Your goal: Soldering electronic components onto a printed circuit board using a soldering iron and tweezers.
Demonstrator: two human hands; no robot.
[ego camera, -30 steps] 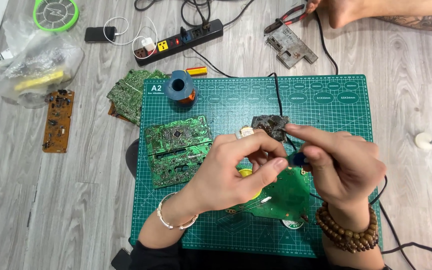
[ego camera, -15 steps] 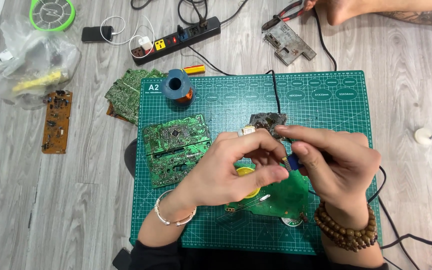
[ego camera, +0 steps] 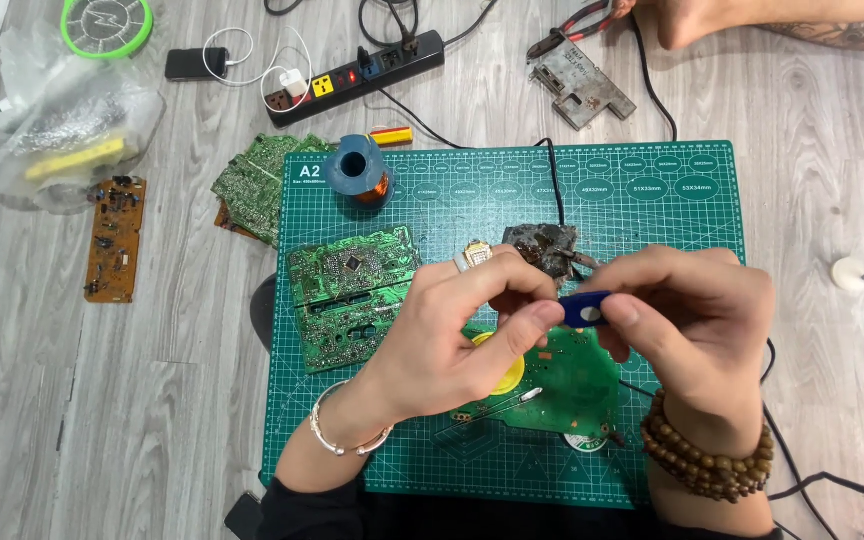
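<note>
Above the green cutting mat [ego camera: 652, 200], my left hand [ego camera: 452, 335] and right hand [ego camera: 692, 320] meet — both pinching one small blue tool [ego camera: 584, 308] — over a round green circuit board [ego camera: 567, 390].

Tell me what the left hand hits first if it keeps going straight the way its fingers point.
Most likely the small blue tool handle at its fingertips, pinched by the right hand; the left hand points up-right at it. Depth is unclear.
</note>
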